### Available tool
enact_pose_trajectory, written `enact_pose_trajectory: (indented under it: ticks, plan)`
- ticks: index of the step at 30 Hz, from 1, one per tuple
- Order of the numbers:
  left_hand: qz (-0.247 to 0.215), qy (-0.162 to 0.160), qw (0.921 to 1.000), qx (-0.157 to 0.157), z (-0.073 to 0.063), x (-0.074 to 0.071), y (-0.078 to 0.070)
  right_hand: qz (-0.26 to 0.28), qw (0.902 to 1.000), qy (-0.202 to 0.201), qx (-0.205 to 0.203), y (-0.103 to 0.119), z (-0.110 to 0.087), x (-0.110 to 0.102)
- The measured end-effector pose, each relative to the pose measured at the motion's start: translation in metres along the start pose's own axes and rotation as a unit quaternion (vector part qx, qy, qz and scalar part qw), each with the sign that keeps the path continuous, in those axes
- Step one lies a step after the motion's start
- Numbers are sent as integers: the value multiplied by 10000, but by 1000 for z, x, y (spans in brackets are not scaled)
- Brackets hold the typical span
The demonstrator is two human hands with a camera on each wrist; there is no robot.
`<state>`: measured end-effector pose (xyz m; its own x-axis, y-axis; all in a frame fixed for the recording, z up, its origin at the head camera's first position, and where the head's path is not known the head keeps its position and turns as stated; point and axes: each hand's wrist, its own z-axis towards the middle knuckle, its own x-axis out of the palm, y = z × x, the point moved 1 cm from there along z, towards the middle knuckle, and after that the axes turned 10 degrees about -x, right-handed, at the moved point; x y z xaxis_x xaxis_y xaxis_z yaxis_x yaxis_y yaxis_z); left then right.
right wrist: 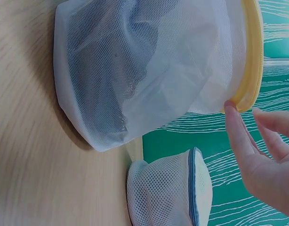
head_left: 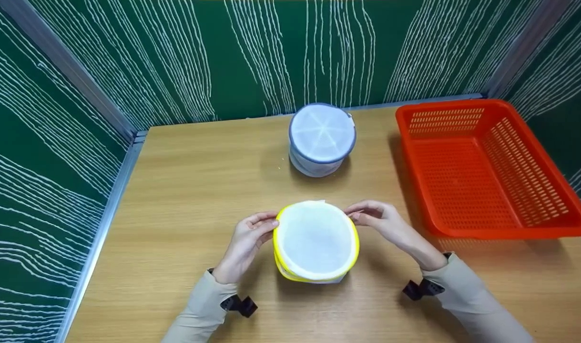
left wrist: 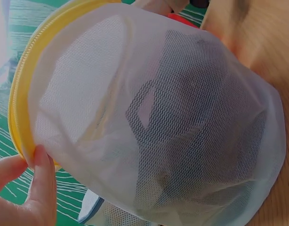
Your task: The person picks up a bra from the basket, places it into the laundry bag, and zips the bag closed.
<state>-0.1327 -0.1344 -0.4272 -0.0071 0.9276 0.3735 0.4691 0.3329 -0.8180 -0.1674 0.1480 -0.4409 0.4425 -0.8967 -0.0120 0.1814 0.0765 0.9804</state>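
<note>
A white mesh laundry bag (head_left: 317, 240) with a yellow zipped rim stands upright on the table between both hands. In the left wrist view, dark contents, apparently cloth, show through the mesh side of the bag (left wrist: 196, 108). My left hand (head_left: 242, 245) pinches the yellow rim on its left side, thumb against the mesh. At the far right of the rim, my right hand (head_left: 390, 226) pinches the yellow edge between thumb and finger; its remaining fingers are partly hidden. The lid lies across the top, and the zip's pull cannot be made out.
Behind the yellow-rimmed bag stands a smaller mesh bag (head_left: 322, 136) with a blue rim. A red plastic basket (head_left: 416, 176) with slotted walls occupies the table's right side. Green panels (head_left: 290, 52) with white wavy lines border the wooden table (head_left: 190, 176).
</note>
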Motion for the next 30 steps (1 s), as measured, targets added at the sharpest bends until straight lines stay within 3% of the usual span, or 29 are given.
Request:
enact_pose_trajectory:
  ticks: [6, 13, 23, 30]
  plan:
    - [165, -64, 9998, 91, -1, 3, 0, -219, 9989, 42, 410, 2, 8, -2]
    - [646, -186, 9975, 230, -4, 7, 0, -623, 9945, 543, 640, 6, 21, 0]
    - [1252, -259, 9890, 741, -14, 15, 3, -1155, 9752, 1488, 1165, 15, 33, 6]
    - [1592, -252, 9798, 1186, -19, 21, 6, -1075, 9682, 1745, 1431, 16, 37, 9]
